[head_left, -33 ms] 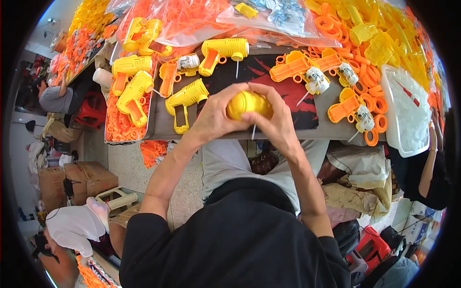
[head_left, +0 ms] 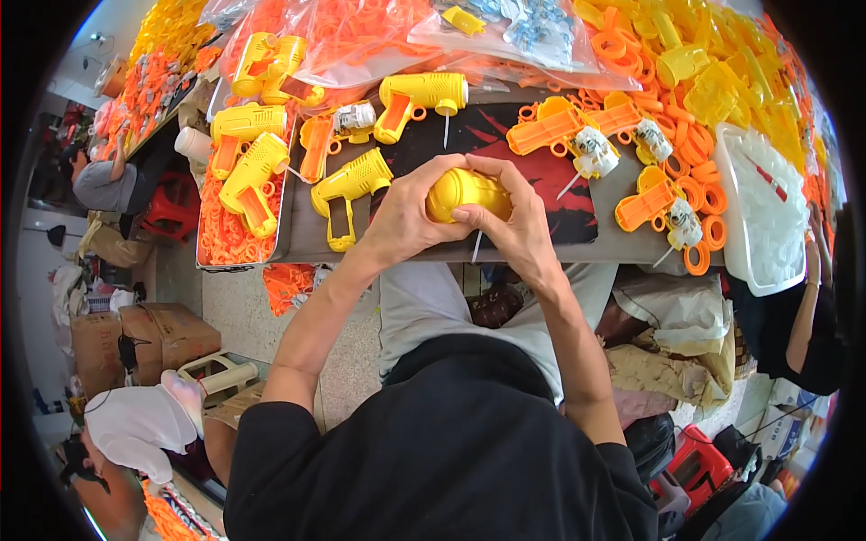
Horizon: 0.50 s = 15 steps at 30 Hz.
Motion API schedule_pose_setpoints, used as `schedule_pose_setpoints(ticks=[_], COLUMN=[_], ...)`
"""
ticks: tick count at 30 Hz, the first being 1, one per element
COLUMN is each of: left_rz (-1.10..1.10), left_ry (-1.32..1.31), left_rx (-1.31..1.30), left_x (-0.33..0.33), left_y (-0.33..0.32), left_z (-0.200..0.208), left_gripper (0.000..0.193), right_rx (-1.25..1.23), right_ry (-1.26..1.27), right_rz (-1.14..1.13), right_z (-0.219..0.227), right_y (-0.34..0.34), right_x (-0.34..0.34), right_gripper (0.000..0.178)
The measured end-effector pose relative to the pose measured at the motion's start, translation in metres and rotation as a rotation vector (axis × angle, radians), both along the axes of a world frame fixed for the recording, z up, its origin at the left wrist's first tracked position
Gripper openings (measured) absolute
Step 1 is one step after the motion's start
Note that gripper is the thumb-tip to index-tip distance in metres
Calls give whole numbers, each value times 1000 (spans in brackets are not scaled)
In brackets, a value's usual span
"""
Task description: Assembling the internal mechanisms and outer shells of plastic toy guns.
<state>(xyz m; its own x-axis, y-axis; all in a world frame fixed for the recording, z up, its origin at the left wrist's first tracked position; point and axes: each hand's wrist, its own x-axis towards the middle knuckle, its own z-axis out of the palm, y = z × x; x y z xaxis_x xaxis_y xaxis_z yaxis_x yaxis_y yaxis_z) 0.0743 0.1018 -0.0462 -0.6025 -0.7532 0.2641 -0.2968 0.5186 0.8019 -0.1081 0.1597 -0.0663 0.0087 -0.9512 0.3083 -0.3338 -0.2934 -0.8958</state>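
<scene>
Between my two hands, over the near edge of the table, is a rounded yellow plastic toy gun body (head_left: 465,194). My left hand (head_left: 406,215) wraps its left side and my right hand (head_left: 523,212) its right, with the right thumb pressed on the near face. My fingers hide much of its shape. A thin pale rod (head_left: 476,247) sticks out below it. Left of my hands lies a yellow gun shell (head_left: 352,185) with an open handle. Beyond them rests another yellow toy gun (head_left: 422,97) with a thin rod pointing toward me.
Orange gun halves (head_left: 550,131) with white inner units lie at right, beside orange rings (head_left: 695,144). A white tub (head_left: 767,257) holds translucent parts. At left, yellow guns lie over a tray (head_left: 280,243) of orange pieces. Bags of parts (head_left: 505,45) line the back. Other people sit nearby.
The yellow toy gun body has tilted slightly between my hands, and my fingers have shifted a little with it. Everything else on the table looks the same.
</scene>
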Motion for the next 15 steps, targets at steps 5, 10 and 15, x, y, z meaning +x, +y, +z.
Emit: schedule_pose_setpoints(ticks=[5,10,15], left_rz=[-27,-146,-236], left_ry=[57,307,228], left_rx=[-2,126,181], left_x=[10,29,39], left_y=[3,0,-10], left_z=[-7,-7,8], left_gripper=[62,69,74], right_rx=[-154,239,212], right_ry=[73,-621,-489], right_rz=[31,199,102], right_z=[-9,-6,5], right_y=[-3,20,25], right_x=[-9,-32,-22], right_gripper=[68,75,71])
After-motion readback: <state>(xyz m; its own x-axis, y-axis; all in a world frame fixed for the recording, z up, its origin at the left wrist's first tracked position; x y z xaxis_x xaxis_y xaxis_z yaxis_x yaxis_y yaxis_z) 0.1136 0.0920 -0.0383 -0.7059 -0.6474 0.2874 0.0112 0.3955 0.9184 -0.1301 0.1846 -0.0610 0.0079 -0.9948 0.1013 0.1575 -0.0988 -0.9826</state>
